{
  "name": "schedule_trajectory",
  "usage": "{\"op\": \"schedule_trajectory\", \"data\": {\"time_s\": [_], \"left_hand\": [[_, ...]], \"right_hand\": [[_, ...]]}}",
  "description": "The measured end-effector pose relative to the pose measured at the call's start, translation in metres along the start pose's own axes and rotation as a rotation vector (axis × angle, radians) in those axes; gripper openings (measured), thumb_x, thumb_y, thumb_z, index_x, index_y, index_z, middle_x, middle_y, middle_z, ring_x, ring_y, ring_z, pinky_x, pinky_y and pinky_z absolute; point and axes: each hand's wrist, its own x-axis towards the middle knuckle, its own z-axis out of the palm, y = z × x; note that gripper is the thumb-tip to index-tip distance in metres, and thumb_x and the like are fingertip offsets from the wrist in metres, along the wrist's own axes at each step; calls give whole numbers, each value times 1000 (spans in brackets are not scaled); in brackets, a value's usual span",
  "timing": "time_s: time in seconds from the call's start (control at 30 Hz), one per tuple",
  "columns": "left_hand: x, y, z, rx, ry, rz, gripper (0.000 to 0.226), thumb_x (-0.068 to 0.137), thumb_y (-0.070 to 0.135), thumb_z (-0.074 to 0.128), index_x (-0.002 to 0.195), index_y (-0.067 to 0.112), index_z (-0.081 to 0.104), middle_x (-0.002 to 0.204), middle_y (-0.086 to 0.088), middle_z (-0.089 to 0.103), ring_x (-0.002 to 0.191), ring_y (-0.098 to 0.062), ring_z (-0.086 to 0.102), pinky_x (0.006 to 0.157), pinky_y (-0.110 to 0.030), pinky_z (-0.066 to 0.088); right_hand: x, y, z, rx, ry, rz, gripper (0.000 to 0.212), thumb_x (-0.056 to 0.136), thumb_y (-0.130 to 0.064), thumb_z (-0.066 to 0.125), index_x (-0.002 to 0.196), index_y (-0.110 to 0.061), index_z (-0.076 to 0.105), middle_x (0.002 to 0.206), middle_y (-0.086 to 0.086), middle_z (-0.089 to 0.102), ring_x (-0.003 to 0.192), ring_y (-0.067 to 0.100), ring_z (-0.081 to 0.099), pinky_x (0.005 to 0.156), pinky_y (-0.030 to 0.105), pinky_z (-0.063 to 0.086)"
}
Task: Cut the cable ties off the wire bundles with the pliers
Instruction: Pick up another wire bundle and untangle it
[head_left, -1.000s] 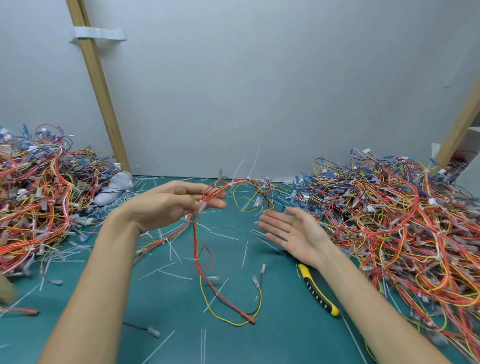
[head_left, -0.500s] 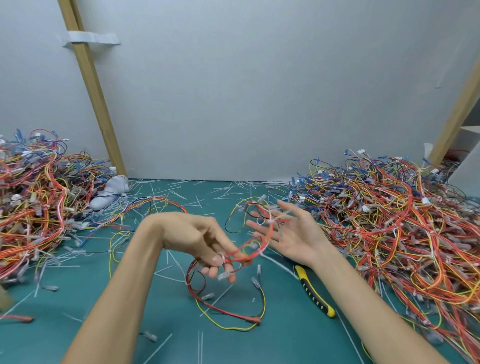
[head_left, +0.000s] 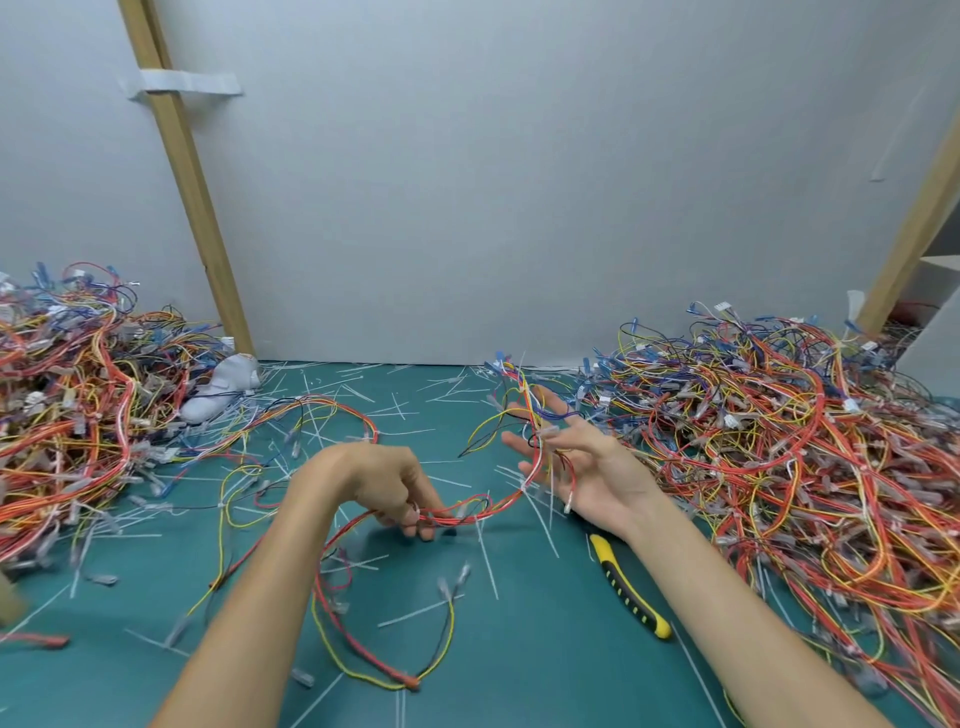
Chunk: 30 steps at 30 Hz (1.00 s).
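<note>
My left hand (head_left: 387, 486) pinches a red, yellow and orange wire bundle (head_left: 483, 512) low over the green mat, fingers curled round it. The bundle arcs up to the right across my right hand (head_left: 587, 475), whose palm faces up with straight, spread fingers; the wires lie over those fingers. White cable ties stick out of the bundle near the right hand. Its loose ends trail down onto the mat in front of me. The pliers (head_left: 628, 592), with yellow and black handles, lie on the mat under my right forearm; their jaws are hidden.
A big heap of wire bundles (head_left: 789, 467) fills the right side, another heap (head_left: 67, 415) the left. Cut white tie pieces (head_left: 488, 558) litter the green mat (head_left: 545, 670). A white glove (head_left: 221, 387) lies at the back left by a leaning wooden post (head_left: 192, 192).
My left hand has dropped from chest height to just above the mat, pulling the bundle down and left. The bundle now drapes across my right hand, which stayed open near the right heap.
</note>
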Motion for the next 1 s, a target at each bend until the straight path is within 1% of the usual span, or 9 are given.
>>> {"op": "schedule_trajectory", "data": {"time_s": [0.07, 0.17, 0.33, 0.5, 0.6, 0.7, 0.8, 0.9, 1.0], "left_hand": [[0, -1, -1, 20, 29, -19, 43, 93, -5, 48, 122, 20, 67, 93, 7, 68, 69, 4, 58, 69, -13, 45], [3, -3, -4, 179, 167, -58, 47, 90, 3, 52, 121, 37, 65, 93, 17, 68, 82, 1, 57, 81, -16, 44], [6, -6, 0, 198, 248, -108, 46, 92, 9, 52, 128, 36, 60, 99, 13, 62, 94, -10, 57, 91, -22, 44], [5, -9, -2, 121, 281, -110, 51, 91, 7, 53, 135, 33, 54, 103, 14, 63, 103, -12, 59, 103, -29, 42], [1, -3, -2, 48, 224, -107, 52, 93, 6, 56, 141, 26, 47, 116, 4, 65, 110, -16, 59, 105, -28, 41], [-13, 6, -9, 109, 188, -172, 54, 94, 23, 61, 144, 30, 41, 135, 7, 55, 125, -16, 51, 106, -28, 36], [-31, 15, -18, 191, 442, -95, 45, 96, 33, 57, 139, 35, 45, 136, 12, 52, 124, -12, 50, 105, -28, 36], [-36, 28, -19, -11, 719, 158, 26, 99, 25, 52, 124, 31, 58, 119, 11, 63, 112, -5, 57, 95, -26, 45], [-30, 44, -12, -135, 802, 299, 15, 97, 25, 56, 110, 25, 62, 107, 15, 66, 101, 2, 60, 80, -14, 47]], "right_hand": [[0, 1, 0, -42, -23, -21, 72, 76, 7, 64, 141, -17, 45, 133, 10, 59, 113, 37, 63, 73, 36, 59], [0, 2, 2, -64, -57, -39, 71, 76, 5, 65, 140, -19, 46, 134, 9, 60, 111, 36, 65, 80, 38, 59], [0, 3, 3, -78, -84, -19, 67, 77, 4, 64, 138, -19, 48, 136, 11, 59, 108, 36, 66, 81, 39, 59], [0, 2, 0, -62, -88, -13, 63, 78, 3, 64, 135, -21, 51, 134, 10, 60, 107, 35, 67, 81, 39, 59], [1, 2, -1, -62, -78, -21, 63, 78, 2, 64, 135, -21, 51, 134, 10, 61, 108, 36, 66, 81, 38, 59], [1, 3, -2, -74, -71, -19, 63, 78, 0, 65, 135, -21, 51, 133, 10, 61, 107, 35, 67, 79, 37, 59], [2, 5, -2, -91, -65, -8, 66, 76, -1, 67, 137, -18, 48, 132, 11, 62, 108, 36, 66, 78, 36, 59], [3, 6, -1, -93, -55, -7, 66, 75, -3, 68, 136, -19, 48, 128, 10, 65, 110, 37, 65, 77, 36, 59], [3, 6, 1, -78, -58, -3, 68, 74, -2, 68, 137, -19, 47, 127, 10, 65, 110, 38, 65, 77, 36, 60]]}}
